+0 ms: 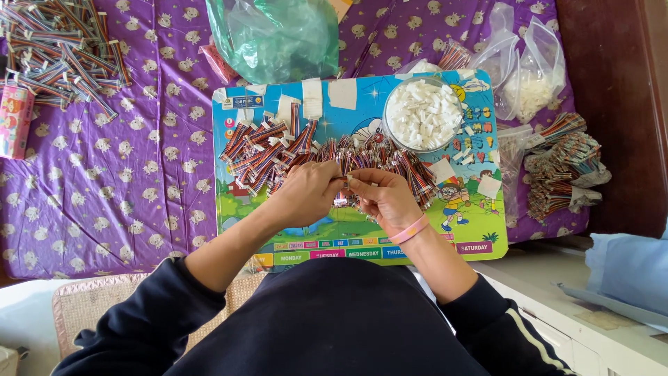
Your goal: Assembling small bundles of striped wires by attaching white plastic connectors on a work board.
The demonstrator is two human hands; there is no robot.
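Glossy printed plastic board on matt patterned purple cloth, with crinkled clear plastic bags and plastic-coated ribbon wires.

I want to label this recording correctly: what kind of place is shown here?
Probably a home workspace for small assembly piecework: a purple patterned cloth, a children's board used as a work surface, heaps of coloured ribbon cables, and a bowl of white connectors.

striped ribbon cable, pinched above board
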